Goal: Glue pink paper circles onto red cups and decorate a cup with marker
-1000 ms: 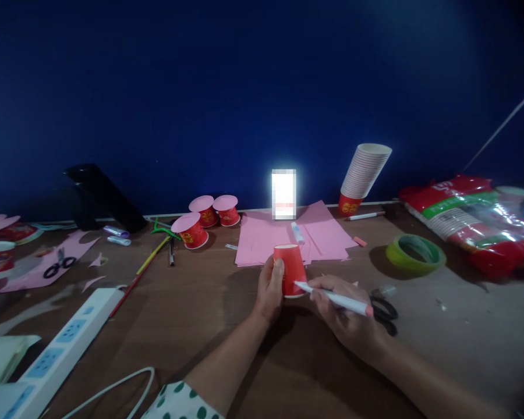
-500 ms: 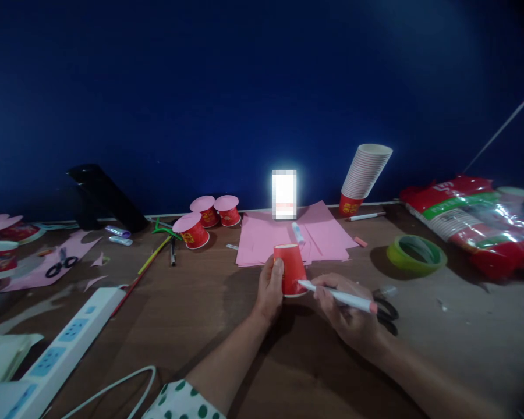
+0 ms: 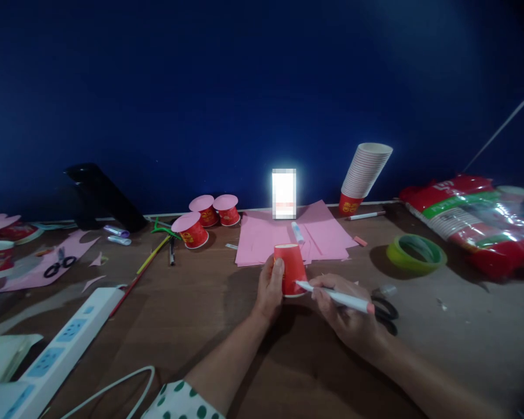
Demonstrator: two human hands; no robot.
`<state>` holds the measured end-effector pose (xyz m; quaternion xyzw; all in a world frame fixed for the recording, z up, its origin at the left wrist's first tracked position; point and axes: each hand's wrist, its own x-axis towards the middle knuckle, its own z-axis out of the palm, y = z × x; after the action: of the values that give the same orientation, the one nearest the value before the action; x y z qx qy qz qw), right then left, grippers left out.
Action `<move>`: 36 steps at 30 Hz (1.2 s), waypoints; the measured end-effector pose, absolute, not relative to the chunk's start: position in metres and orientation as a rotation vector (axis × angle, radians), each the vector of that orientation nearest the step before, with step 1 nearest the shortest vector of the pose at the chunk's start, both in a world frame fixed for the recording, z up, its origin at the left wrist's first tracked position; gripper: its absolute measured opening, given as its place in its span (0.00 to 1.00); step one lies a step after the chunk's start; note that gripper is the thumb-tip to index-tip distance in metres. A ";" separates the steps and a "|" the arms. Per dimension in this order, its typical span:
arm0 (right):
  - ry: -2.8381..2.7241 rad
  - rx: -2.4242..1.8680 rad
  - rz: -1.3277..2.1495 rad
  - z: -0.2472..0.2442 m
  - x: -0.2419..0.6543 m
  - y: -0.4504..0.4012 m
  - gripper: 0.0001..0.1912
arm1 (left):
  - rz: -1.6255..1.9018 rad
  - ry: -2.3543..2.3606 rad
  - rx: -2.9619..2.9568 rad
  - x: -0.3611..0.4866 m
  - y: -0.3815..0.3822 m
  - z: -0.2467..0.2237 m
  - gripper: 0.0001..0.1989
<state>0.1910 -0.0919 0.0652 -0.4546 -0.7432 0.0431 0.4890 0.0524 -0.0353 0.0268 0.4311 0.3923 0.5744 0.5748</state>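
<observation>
Now | left hand (image 3: 269, 291): cup (image 3: 292, 267) | right hand (image 3: 351, 326): marker (image 3: 347, 299) | bag lettering (image 3: 444, 185): unclear

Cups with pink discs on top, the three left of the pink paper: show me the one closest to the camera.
The leftmost cup; the middle cup and right cup stand farther back, near the wall.

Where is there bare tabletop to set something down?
Two patches look usable: between the power strip and the left hand, and, bar small scraps, below the tape roll, right of the right hand. Further back it is crowded with pink-topped cups, pink sheets and a cup stack.
</observation>
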 end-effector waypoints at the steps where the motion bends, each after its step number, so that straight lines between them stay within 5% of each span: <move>1: -1.817 -1.102 0.102 0.065 0.191 -0.092 0.07 | 1.338 0.911 1.015 0.052 -0.035 0.026 0.20; 36: -1.666 -1.143 0.476 0.042 0.198 -0.089 0.06 | 1.423 0.972 0.870 0.051 -0.031 0.019 0.22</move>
<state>0.1978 -0.0890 0.0423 -0.4741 -0.6914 0.1976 0.5081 0.0505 -0.0314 0.0192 0.3705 0.4141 0.6062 0.5691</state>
